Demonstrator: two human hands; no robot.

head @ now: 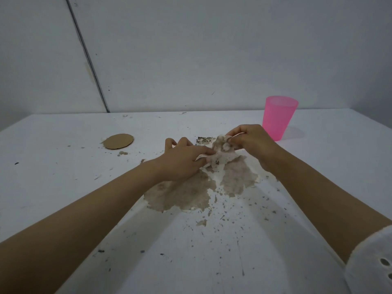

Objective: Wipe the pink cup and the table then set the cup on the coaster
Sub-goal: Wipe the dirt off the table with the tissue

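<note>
A translucent pink cup (pixel 278 117) stands upright at the back right of the white table (pixel 63 187). A round brown cardboard coaster (pixel 118 141) lies flat at the back left. Between them lies a wet, brown-stained paper tissue (pixel 191 192), spread flat and torn. My right hand (pixel 250 141) pinches a bunched-up end of the tissue and holds it raised above the table, just in front of the cup. My left hand (pixel 182 162) lies on the tissue, its fingertips gripping the tissue close to the raised wad.
Dark specks and small paper scraps are scattered over the table in front of the tissue. A dark stained patch (pixel 204 140) shows behind the hands. A grey wall rises right behind the table's far edge. A white sleeve (pixel 371 262) covers my right upper arm.
</note>
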